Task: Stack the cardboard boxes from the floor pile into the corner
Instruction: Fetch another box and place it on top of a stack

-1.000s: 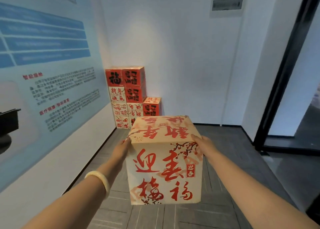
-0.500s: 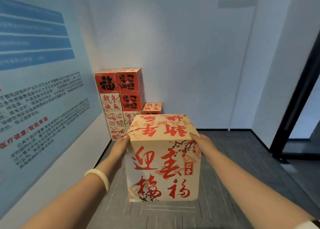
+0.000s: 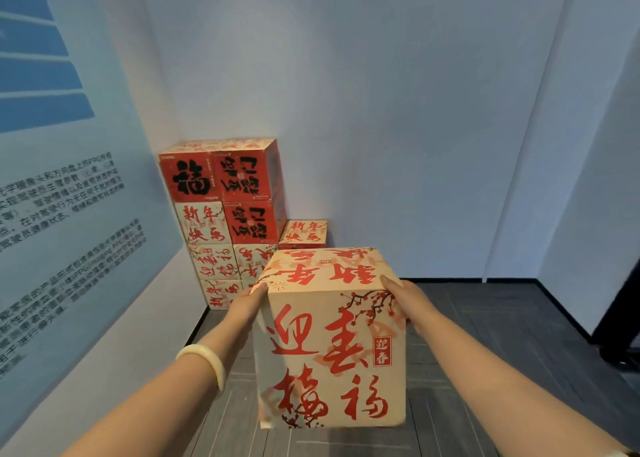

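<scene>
Cardboard box (image 3: 332, 346) clasped between left hand (image 3: 247, 304) and right hand (image 3: 407, 301), off floor.

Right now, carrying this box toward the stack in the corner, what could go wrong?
1. The carried box is gripped only by its upper side edges, left hand and right hand, with nothing underneath; it might slip.
2. It hides the floor ahead and part of the low box, so you could bump it.
3. The tall columns stand four high; a nudge may shift them.
</scene>
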